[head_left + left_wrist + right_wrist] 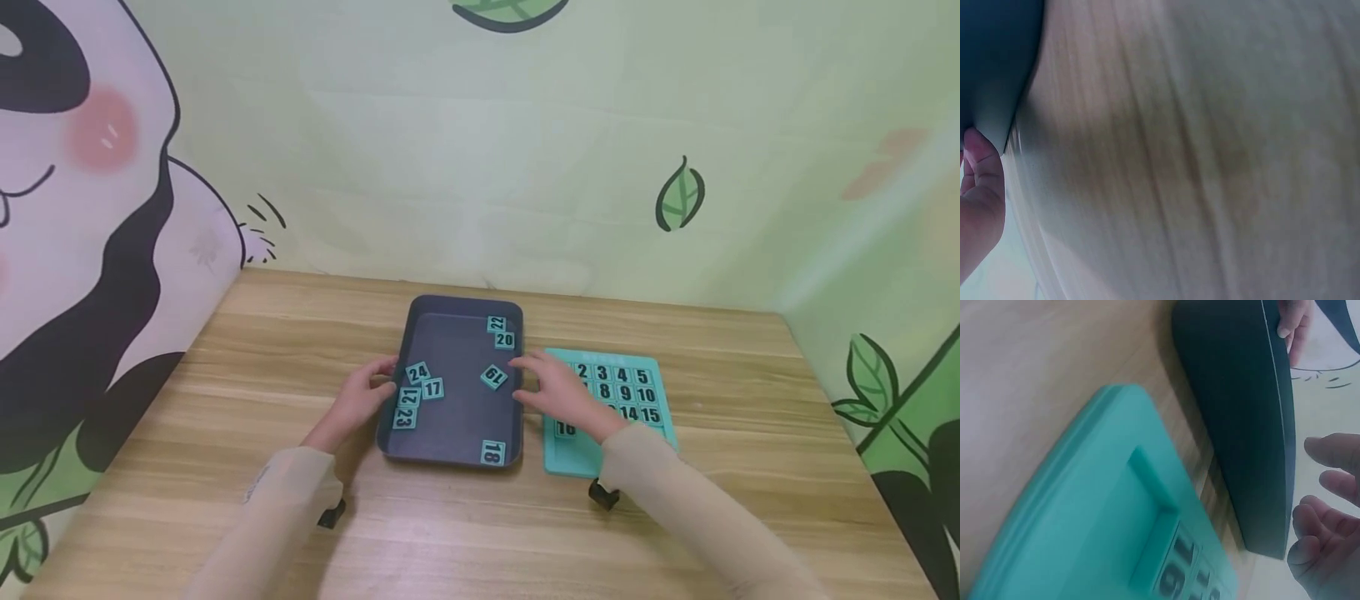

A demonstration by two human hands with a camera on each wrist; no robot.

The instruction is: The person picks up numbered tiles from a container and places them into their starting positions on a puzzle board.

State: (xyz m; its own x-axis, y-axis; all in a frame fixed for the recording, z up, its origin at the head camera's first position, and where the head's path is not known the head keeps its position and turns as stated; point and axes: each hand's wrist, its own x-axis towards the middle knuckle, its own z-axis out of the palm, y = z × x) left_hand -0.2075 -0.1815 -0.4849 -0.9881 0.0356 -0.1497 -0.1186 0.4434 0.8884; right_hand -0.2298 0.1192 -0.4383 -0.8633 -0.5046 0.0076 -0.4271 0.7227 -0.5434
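A dark shallow tray (457, 425) lies on the wooden table, holding several loose turquoise number tiles. Tiles 24 (417, 372), 17 (432, 389) and 23 (405, 418) cluster along its left side. At its right are 22 (497, 324), 20 (505, 340), a turned 19 (493, 377) and 18 (492, 452). My left hand (358, 402) grips the tray's left rim, thumb and fingers at the edge. My right hand (561, 390) has spread, bent fingers by the right rim, holding nothing. Beneath that forearm sits a turquoise number board (558, 460), partly hidden, its upper rows filled with tiles.
The wooden table (712, 500) runs back to a printed wall (480, 192) with leaves and a panda. Small black wrist-camera parts (603, 494) show under the right cuff. The board stands just right of the tray, with a narrow gap between them.
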